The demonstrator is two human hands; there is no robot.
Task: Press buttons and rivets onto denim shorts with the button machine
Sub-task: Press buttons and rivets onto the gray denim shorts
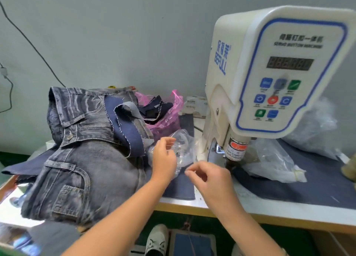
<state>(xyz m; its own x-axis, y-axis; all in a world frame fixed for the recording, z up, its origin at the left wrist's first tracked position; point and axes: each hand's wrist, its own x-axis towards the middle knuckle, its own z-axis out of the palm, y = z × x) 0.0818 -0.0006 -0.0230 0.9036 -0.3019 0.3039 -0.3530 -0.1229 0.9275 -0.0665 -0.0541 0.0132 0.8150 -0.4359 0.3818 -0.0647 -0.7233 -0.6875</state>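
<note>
1. The denim shorts (81,155) lie in a heap on the left part of the surface (192,205), waistband toward the wall and leg hems hanging over the near edge, so their long axis runs roughly away from the person. A loose strip of dark fabric (127,124) is draped over them.
2. The button machine (269,73) stands on the right, its press head (236,150) pointing straight down at the surface.
3. The left hand (163,159) reaches into a clear plastic bag (183,150) of small metal parts just beside the shorts, fingers curled in a pinch; whether it has a piece cannot be told.
4. The right hand (208,178) hovers near the press head, thumb and forefinger pinched together, seemingly on something tiny that is too small to identify.
5. Judged from their look, the shorts are soft, floppy and fairly heavy; gripping the stiff waistband or a seam should control them best. The metal parts are probably light, hard and easy to drop.
</note>
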